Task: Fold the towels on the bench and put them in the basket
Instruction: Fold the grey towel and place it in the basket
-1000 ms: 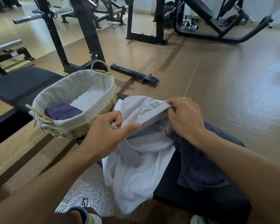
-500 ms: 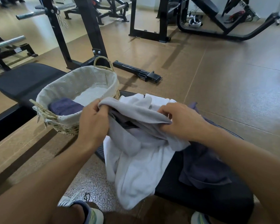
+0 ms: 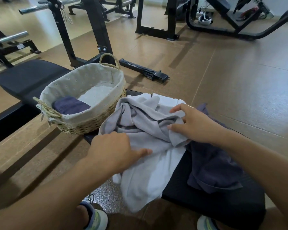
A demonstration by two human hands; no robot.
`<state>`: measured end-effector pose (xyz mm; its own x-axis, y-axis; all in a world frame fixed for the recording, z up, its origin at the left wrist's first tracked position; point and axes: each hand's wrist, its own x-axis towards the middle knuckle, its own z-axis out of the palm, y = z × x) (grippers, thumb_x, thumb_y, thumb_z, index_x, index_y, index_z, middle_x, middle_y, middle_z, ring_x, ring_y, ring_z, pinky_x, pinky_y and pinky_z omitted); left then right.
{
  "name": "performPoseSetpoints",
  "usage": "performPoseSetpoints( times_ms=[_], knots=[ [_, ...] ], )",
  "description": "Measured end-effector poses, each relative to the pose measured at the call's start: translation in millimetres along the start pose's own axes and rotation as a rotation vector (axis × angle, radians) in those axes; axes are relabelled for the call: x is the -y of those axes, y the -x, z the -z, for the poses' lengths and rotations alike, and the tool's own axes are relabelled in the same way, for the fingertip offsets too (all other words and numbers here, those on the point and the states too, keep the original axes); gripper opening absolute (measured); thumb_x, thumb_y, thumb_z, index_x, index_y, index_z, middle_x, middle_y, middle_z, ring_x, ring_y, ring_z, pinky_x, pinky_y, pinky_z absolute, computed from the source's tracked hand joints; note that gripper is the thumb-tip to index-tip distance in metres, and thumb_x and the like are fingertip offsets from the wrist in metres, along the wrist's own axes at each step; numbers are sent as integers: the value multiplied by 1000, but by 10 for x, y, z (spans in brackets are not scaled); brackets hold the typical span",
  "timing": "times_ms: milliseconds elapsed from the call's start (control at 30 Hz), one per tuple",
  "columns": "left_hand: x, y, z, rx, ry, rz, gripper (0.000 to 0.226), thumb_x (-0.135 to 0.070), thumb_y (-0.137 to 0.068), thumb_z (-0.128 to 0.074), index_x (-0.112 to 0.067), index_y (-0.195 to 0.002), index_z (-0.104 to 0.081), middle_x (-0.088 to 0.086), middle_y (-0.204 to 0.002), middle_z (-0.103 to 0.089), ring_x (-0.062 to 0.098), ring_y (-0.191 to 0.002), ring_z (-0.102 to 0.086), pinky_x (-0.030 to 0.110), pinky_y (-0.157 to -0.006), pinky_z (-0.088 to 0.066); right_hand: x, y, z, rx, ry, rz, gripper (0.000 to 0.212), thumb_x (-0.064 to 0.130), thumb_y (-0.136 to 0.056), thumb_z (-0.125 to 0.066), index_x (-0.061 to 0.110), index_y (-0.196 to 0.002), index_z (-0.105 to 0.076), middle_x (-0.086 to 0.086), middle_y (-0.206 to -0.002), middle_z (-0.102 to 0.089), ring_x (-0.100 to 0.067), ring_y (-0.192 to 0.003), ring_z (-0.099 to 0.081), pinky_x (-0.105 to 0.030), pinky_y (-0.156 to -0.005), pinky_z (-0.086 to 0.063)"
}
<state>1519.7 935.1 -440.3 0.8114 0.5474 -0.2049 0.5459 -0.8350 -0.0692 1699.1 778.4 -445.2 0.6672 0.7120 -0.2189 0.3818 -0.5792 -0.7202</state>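
A crumpled light grey towel point(image 3: 145, 123) lies on top of a white towel point(image 3: 143, 183) that hangs over the near edge of the black bench point(image 3: 198, 193). My left hand point(image 3: 113, 150) grips the grey towel's near left edge. My right hand point(image 3: 193, 123) pinches its right side between thumb and fingers. A dark purple towel point(image 3: 213, 166) lies crumpled on the bench to the right. The lined wicker basket point(image 3: 68, 117) stands at the bench's left end and holds one folded dark purple towel point(image 3: 70, 106).
A second black bench pad point(image 3: 28, 77) runs behind the basket. Black rack uprights point(image 3: 98, 30) and a loose black bar point(image 3: 145, 71) stand on the brown floor beyond. My shoes point(image 3: 96, 218) show at the bottom edge.
My hands have pulled the grey towel off the white one and drawn it towards me. The left hand dropped lower and nearer; the right shifted right along the towel.
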Motion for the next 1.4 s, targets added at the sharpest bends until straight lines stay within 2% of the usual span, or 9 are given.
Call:
performPoseSetpoints(
  times_ms=[200, 367, 533, 767, 900, 1000, 1100, 1200, 1400],
  knots=[
    [-25, 15, -86, -49, -36, -92, 44, -66, -85, -52, -22, -80, -52, -3, -90, -67, 22, -77, -61, 30, -57, -31, 173, 70, 2, 43, -282, 193, 26, 13, -100, -58, 31, -108, -75, 3, -62, -61, -7, -53, -57, -29, -57, -58],
    [-20, 78, -77, -108, 27, -81, 33, -42, -92, -46, -19, -70, -35, -3, -70, -43, 20, -59, -39, 33, -50, -22, 176, 130, 31, 182, -172, 281, 53, -5, -87, -52, 33, -119, -68, 7, -98, -76, -10, -92, -72, -19, -68, -53],
    [150, 60, 104, -337, 329, -76, 27, -40, -102, -45, -24, -81, -48, -2, -68, -52, 29, -66, -54, 39, -62, -46, 135, 138, 60, -269, 100, 325, 26, 21, -89, -67, 46, -90, -75, 32, -83, -71, 9, -79, -65, -20, -75, -51],
    [495, -70, 417, -962, 1495, 2, 16, -33, -108, -40, -27, -106, -55, 7, -114, -68, 22, -103, -72, 47, -86, -61, 439, 246, 368, -1083, -645, 671, 9, 20, -93, -69, 27, -94, -66, 19, -84, -71, -8, -81, -67, -31, -77, -57],
    [684, -153, 395, -940, 1899, -71, 28, -39, -102, -50, -20, -118, -60, 6, -122, -68, 30, -116, -66, 57, -93, -55, 544, 498, 272, -906, -556, 676, 9, 19, -98, -64, 20, -89, -67, 9, -70, -70, -14, -65, -71, -29, -59, -59],
    [401, -108, 309, -680, 1620, -39, 23, -30, -97, -51, -28, -88, -72, -6, -93, -76, 14, -94, -70, 42, -86, -55, 476, 503, 183, -509, 199, 403, 17, 48, -90, -64, 36, -84, -74, 14, -67, -67, -7, -60, -63, -27, -53, -48],
    [177, -100, 107, -375, 1342, -126, 28, -35, -100, -57, -13, -86, -69, 5, -82, -73, 11, -78, -62, 41, -76, -53, 446, 446, 69, -246, 617, 368, 22, 55, -88, -59, 40, -84, -75, 18, -88, -61, -7, -90, -55, -34, -76, -50],
    [55, -62, 24, -306, 1242, -223, 28, -28, -100, -60, -24, -74, -71, -15, -65, -66, -5, -64, -54, 21, -61, -45, 475, 440, -9, -182, 492, 600, 21, 51, -89, -59, 37, -84, -74, 19, -109, -63, -5, -110, -52, -27, -95, -42],
    [-67, 66, 76, -288, 1416, -306, 19, -34, -86, -65, -25, -90, -81, -10, -86, -79, -3, -82, -69, 18, -77, -54, 509, 480, -59, -130, 1, 537, 11, 42, -86, -72, 32, -81, -74, 10, -69, -69, -12, -70, -65, -21, -66, -49]
  ],
)
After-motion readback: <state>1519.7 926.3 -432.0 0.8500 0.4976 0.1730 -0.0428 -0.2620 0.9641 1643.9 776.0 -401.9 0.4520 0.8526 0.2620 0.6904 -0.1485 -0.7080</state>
